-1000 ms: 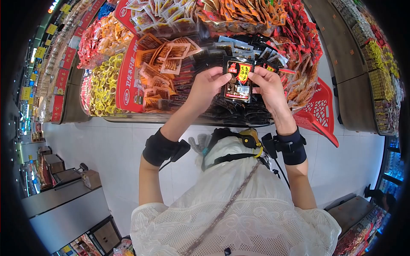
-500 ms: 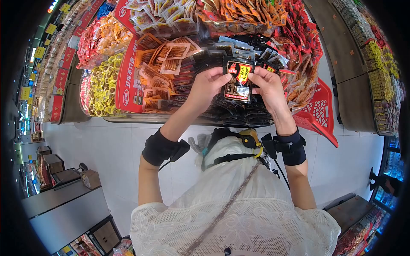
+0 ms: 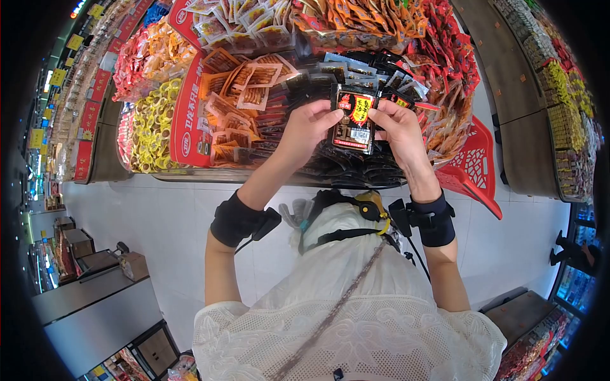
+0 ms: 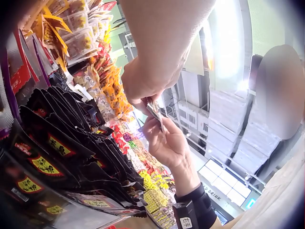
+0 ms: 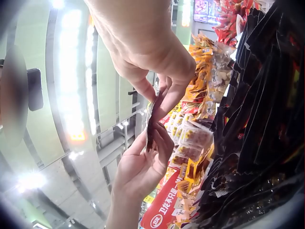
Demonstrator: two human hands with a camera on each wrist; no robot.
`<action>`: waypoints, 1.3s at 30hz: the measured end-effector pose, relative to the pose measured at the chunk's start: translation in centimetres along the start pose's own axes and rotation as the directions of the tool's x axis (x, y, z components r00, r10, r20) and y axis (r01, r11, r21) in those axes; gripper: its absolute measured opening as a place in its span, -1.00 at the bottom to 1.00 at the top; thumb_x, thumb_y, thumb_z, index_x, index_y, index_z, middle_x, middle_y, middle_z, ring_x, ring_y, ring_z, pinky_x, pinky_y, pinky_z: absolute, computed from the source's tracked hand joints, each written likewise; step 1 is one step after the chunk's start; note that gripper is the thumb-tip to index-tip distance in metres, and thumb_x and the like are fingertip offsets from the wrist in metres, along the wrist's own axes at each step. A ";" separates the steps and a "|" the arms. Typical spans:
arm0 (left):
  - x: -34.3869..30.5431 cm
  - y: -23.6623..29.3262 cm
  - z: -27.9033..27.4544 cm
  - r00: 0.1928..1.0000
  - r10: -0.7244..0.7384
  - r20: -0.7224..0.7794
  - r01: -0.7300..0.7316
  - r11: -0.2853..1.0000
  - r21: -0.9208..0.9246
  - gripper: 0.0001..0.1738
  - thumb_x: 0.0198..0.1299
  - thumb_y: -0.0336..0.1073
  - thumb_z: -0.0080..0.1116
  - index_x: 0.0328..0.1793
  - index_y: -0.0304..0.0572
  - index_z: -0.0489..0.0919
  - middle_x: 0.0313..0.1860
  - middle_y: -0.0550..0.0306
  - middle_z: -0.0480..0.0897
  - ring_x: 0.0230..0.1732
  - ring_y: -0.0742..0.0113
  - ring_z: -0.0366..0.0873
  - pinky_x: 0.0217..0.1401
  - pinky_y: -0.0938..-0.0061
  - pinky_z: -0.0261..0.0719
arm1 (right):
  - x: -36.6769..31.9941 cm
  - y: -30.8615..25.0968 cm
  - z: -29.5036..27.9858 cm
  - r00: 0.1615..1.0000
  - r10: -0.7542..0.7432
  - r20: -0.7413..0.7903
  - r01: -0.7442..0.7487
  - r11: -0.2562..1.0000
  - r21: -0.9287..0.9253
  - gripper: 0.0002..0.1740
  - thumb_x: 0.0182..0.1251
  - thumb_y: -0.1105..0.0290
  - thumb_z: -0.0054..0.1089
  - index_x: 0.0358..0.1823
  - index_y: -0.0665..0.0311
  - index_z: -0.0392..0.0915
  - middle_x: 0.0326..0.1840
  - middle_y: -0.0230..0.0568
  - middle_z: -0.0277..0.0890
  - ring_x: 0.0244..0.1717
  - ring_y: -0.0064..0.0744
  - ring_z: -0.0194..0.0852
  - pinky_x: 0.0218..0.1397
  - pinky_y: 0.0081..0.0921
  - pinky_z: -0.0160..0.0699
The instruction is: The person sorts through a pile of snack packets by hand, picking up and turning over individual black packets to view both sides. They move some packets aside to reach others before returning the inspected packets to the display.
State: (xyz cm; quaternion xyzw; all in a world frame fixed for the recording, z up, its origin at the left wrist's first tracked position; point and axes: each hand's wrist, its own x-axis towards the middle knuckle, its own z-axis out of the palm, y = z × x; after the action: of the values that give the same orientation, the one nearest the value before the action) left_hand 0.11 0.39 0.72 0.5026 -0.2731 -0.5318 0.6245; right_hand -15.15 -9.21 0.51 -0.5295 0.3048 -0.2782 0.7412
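A small black snack packet with a red logo, a yellow label and a barcode is held upright over the display, printed face toward the head camera. My left hand pinches its left edge, thumb on the front. On the opposite edge, my right hand pinches it between thumb and fingers. Edge-on, the packet appears as a thin strip between both hands in the right wrist view. Below the hands lies a pile of similar black packets, partly covered by the hands in the head view.
Orange snack packs lie left of the black packets, behind a red sign board. Red packets fill the right side. A red basket stands at the display's right edge. Shelves line the aisle; a person is far right.
The packet and both hands stay almost in place; glare on the packet's front has shifted slightly. At the far right, a person has come further into view.
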 end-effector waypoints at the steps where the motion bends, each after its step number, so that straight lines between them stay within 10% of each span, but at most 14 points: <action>1: 0.0 -0.1 -0.1 1.000 0.001 0.002 -0.001 1.000 0.004 -0.78 0.15 -0.34 0.11 -0.12 -0.30 0.49 -0.31 0.27 0.55 -0.37 0.64 0.44 -0.38 0.74 0.38 | 0.0 0.0 0.0 1.000 -0.002 -0.002 0.002 1.000 -0.004 -0.87 0.20 0.38 0.11 -0.29 0.25 0.54 -0.41 -0.49 0.51 -0.44 -0.82 0.37 -0.46 -0.84 0.28; 6: 0.1 -0.3 -0.2 1.000 -0.004 -0.005 0.004 1.000 0.018 -0.78 0.14 -0.32 0.11 -0.13 -0.27 0.51 -0.33 0.31 0.55 -0.40 0.69 0.40 -0.42 0.77 0.32 | -0.1 -0.1 -0.1 1.000 -0.003 0.000 0.003 1.000 -0.024 -0.88 0.20 0.39 0.11 -0.30 0.24 0.55 -0.41 -0.49 0.51 -0.43 -0.82 0.37 -0.45 -0.84 0.30; 9: 0.3 -0.3 -0.6 0.999 -0.044 0.001 0.044 0.998 0.044 -0.78 0.18 -0.40 0.05 -0.06 -0.33 0.47 -0.20 0.20 0.55 -0.18 0.52 0.50 -0.07 0.61 0.47 | -0.1 -0.2 -0.1 1.000 -0.001 0.016 0.002 1.000 -0.020 -0.89 0.19 0.41 0.11 -0.28 0.24 0.54 -0.39 -0.48 0.52 -0.40 -0.80 0.39 -0.42 -0.83 0.33; 12: 0.1 0.5 -0.5 1.000 0.009 -0.017 -0.006 0.983 0.183 -0.79 0.14 -0.34 0.11 -0.14 -0.30 0.53 -0.34 0.30 0.57 -0.38 0.67 0.42 -0.35 0.74 0.37 | 0.1 -0.3 -0.3 0.997 -0.041 0.068 0.043 0.999 -0.032 -0.85 0.19 0.45 0.10 -0.20 0.27 0.51 -0.34 -0.45 0.51 -0.34 -0.78 0.41 -0.38 -0.82 0.35; 23: 4.9 5.2 1.2 0.856 0.473 0.209 -0.513 0.723 0.463 -0.77 0.16 -0.39 0.08 -0.08 -0.34 0.51 -0.22 0.16 0.60 -0.20 0.57 0.51 -0.11 0.70 0.45 | 4.9 -7.3 -1.9 0.846 -0.460 0.270 0.528 0.651 -0.546 -0.72 0.11 0.49 0.18 -0.11 0.35 0.49 -0.41 -0.42 0.52 -0.46 -0.70 0.40 -0.39 -0.71 0.43; 36: 8.3 0.7 -6.5 0.877 0.393 0.275 -0.415 0.335 0.846 -0.83 0.19 -0.36 0.01 -0.17 -0.23 0.56 -0.27 0.08 0.60 -0.23 0.38 0.54 -0.14 0.53 0.46 | 6.6 -6.2 -6.2 0.876 -0.471 0.103 0.455 0.735 -0.502 -0.86 0.16 0.57 0.08 -0.22 0.38 0.42 -0.35 -0.38 0.51 -0.39 -0.76 0.38 -0.33 -0.75 0.44; 39: 8.8 -0.6 -6.8 0.847 0.400 0.352 -0.473 0.263 0.841 -0.81 0.16 -0.37 -0.02 -0.16 -0.32 0.51 -0.23 -0.07 0.54 -0.17 0.07 0.49 -0.06 0.38 0.43 | 7.9 -5.2 -6.1 0.891 -0.440 0.114 0.427 0.725 -0.540 -0.86 0.16 0.55 0.08 -0.24 0.35 0.40 -0.40 -0.39 0.47 -0.39 -0.74 0.37 -0.34 -0.73 0.36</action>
State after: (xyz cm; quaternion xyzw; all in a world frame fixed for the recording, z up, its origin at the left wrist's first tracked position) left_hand 8.36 -5.55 -3.91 0.6439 -0.6640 -0.1199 0.3608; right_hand -15.01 -20.26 2.72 -0.7732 0.2476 -0.3494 0.4677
